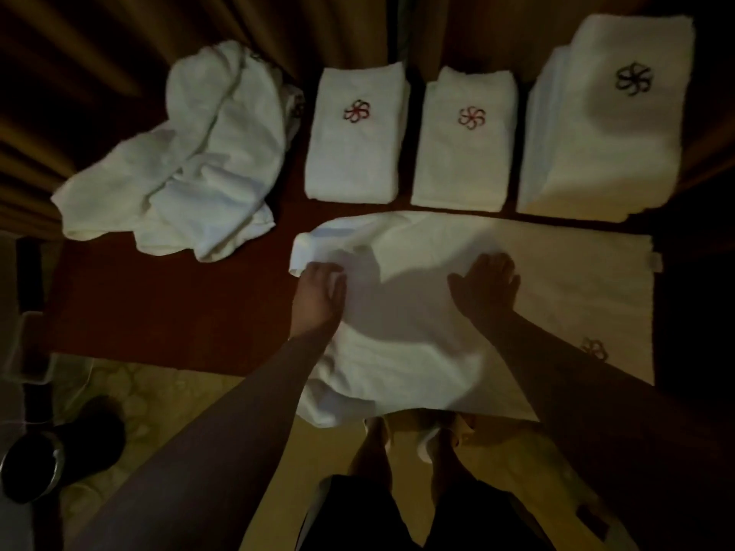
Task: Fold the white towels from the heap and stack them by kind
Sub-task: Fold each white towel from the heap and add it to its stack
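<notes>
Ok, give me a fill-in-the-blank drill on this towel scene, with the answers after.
1. Behind the spread towel stand ____ folded stacks.
2. The unfolded heap lies to the ____ of the stacks.
3. The right hand lies ____ on the spread towel.
4. The left hand holds that towel's ____ edge.

Missing words: three; left; flat; left
</notes>
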Demonstrator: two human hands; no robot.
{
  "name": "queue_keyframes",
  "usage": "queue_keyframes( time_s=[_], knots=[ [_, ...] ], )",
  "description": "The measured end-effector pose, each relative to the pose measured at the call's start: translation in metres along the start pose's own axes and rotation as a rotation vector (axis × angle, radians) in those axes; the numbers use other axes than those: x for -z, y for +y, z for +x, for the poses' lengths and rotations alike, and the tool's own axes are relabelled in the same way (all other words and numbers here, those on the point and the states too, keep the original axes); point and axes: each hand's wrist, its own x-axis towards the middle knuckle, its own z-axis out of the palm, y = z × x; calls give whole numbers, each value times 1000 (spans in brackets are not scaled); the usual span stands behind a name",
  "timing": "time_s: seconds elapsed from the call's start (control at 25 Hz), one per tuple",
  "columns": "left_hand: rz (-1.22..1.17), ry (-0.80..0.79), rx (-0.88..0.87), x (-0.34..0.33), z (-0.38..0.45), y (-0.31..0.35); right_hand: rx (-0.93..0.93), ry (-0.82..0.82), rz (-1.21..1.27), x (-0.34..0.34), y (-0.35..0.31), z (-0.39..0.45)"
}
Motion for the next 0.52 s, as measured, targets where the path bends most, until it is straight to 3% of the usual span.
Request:
queue_keyframes(
  time_s=[0.08, 0.16, 0.24, 0.36, 0.52],
  knots=[
    [-135, 194, 382, 11, 14, -7, 113, 91, 5, -2, -30, -1],
    [-219, 103, 773, 18, 31, -23, 300, 86, 53, -11, -64, -10],
    [-396, -2, 1019, 27, 52, -36, 394, 30, 113, -27, -99, -21],
    [-561, -34, 1125, 41, 73, -37, 350, -13, 161, -46, -133, -32],
    [-400, -259, 1008, 40, 85, -39, 337, 28, 45, -55, -147, -32]
  ],
)
